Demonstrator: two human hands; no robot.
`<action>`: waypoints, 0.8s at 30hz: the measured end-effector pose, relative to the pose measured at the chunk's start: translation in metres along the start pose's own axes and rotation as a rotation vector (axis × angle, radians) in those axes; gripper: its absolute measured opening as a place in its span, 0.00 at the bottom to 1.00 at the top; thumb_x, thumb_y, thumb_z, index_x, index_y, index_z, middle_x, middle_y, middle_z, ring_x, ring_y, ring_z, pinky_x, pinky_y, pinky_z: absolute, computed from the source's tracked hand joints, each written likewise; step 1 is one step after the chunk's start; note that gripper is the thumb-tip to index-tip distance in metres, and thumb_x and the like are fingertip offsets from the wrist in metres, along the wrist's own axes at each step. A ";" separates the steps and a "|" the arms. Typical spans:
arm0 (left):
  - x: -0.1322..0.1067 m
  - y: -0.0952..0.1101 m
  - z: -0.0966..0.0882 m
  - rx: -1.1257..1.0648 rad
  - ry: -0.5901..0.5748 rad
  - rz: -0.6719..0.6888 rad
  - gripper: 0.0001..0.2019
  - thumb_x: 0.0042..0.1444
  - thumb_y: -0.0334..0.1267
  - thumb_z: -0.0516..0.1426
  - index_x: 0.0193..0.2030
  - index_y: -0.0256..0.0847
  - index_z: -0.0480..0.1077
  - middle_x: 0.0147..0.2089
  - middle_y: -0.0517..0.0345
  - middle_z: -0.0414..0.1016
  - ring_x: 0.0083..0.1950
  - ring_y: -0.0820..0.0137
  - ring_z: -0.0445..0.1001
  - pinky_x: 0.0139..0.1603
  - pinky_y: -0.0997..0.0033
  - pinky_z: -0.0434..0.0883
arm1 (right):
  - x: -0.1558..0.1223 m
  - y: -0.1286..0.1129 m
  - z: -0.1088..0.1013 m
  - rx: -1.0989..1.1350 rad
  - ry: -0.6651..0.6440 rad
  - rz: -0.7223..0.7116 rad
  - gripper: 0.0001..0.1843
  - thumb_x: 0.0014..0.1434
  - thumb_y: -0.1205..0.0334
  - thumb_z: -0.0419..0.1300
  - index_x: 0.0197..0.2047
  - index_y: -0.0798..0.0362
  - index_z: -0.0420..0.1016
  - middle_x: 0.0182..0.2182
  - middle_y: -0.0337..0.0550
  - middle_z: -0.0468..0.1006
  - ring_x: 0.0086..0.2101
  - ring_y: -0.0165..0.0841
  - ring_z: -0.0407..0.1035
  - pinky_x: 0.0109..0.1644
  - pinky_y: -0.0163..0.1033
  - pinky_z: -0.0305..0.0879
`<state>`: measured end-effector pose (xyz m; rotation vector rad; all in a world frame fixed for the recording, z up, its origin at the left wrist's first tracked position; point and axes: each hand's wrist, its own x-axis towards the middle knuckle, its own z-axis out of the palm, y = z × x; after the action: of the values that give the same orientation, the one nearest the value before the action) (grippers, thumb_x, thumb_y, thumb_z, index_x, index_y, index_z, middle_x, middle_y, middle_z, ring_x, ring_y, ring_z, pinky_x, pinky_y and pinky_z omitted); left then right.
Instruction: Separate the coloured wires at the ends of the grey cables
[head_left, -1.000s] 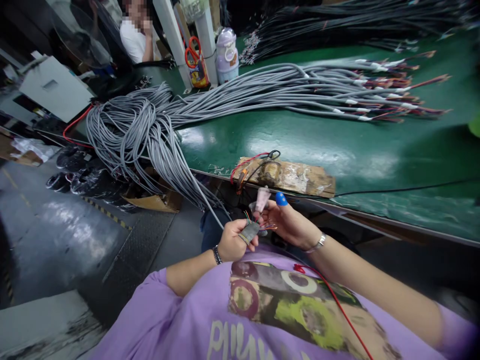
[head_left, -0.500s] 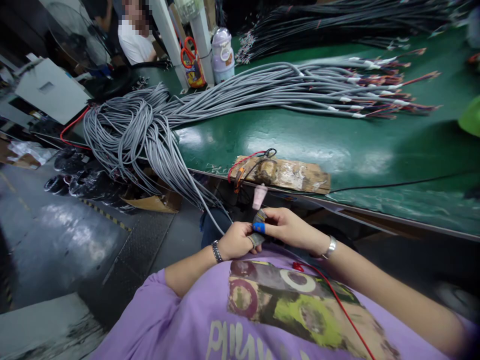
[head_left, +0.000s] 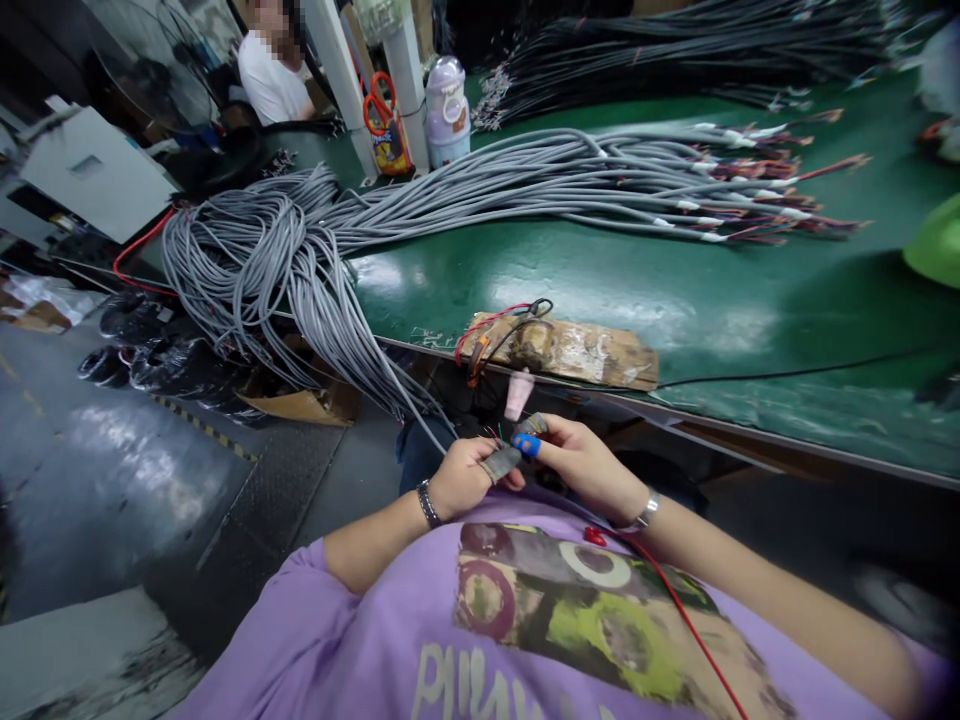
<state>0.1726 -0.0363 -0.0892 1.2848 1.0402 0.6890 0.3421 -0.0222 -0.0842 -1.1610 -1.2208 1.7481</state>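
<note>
My left hand is closed on the end of a grey cable that comes down from the bundle on the bench. Thin coloured wires fan out above its fingers. Close beside it, my right hand pinches thumb and forefinger together at the wire tips; what lies between them is too small to make out. Grey tape or finger covers wrap fingers of both hands, and blue tape is around my right thumb. Just beyond the hands, a pale pink cone-shaped piece sticks out from the bench edge.
Looped grey cables hang over the front of the green bench. A wooden board with clipped leads lies at its edge. Behind are orange-handled scissors, a lilac bottle and black cables. Another person sits beyond.
My hands have drawn slightly apart, the right one moving a little right. Thin coloured wires now show between them. The left hand still holds the grey cable.
</note>
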 end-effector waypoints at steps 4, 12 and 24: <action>-0.002 0.002 -0.003 0.125 -0.018 0.087 0.26 0.53 0.59 0.58 0.22 0.34 0.75 0.25 0.50 0.76 0.29 0.71 0.73 0.35 0.73 0.71 | 0.007 -0.008 0.002 -0.085 -0.041 -0.035 0.22 0.45 0.43 0.69 0.27 0.53 0.69 0.21 0.38 0.72 0.22 0.28 0.62 0.27 0.35 0.57; -0.005 -0.012 -0.004 -0.162 0.129 -0.014 0.27 0.52 0.59 0.59 0.25 0.31 0.74 0.25 0.47 0.77 0.25 0.68 0.76 0.31 0.70 0.74 | 0.008 -0.003 0.000 -0.067 0.041 -0.058 0.24 0.43 0.41 0.70 0.24 0.54 0.69 0.18 0.34 0.66 0.20 0.25 0.55 0.24 0.33 0.53; -0.019 0.008 -0.008 -0.084 0.053 0.052 0.32 0.49 0.66 0.58 0.19 0.33 0.70 0.19 0.53 0.70 0.20 0.74 0.71 0.23 0.76 0.68 | 0.005 0.002 -0.020 0.188 -0.233 0.011 0.25 0.49 0.39 0.67 0.25 0.54 0.71 0.19 0.37 0.68 0.22 0.26 0.59 0.26 0.33 0.60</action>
<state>0.1582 -0.0481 -0.0767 1.2303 1.0133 0.8022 0.3593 -0.0120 -0.0910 -0.8752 -1.1541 2.0020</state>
